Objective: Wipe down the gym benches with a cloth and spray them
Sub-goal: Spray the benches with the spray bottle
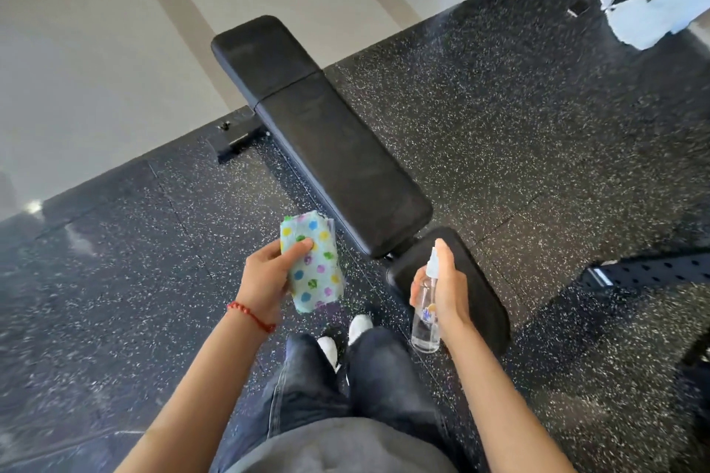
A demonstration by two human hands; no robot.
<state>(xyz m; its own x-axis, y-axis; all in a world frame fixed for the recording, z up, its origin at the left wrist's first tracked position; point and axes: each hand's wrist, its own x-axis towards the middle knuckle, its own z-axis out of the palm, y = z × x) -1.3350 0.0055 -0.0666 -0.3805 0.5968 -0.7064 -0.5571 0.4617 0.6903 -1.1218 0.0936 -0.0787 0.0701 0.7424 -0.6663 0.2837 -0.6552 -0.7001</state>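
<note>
A speckled black rubber floor (538, 150) is observed under and around a black padded gym bench (326, 142), taken here as the landmark; pale smooth flooring (96, 69) is seen beyond the bench's far end and to its left. The bench is laid flat and runs diagonally from upper left to lower right, with three pad sections noted: a short far pad, a long middle pad, and a separate near pad (472, 280) closest to the person. A black metal foot (238, 138) is seen on the floor just left of the bench. Dark trousers and white shoes (359, 326) are seen just off the bench's near end. A folded pale cloth (313, 265) with coloured dots is held just left of the middle pad's near corner; the left hand (269, 280) has its grip closed on the cloth, thumb on top. A clear spray bottle (426, 307) is held upright over the near pad; the right hand (447, 292) has its grip closed around the bottle, forefinger on the nozzle. A red bracelet (251, 315) is noted on the left wrist.
</note>
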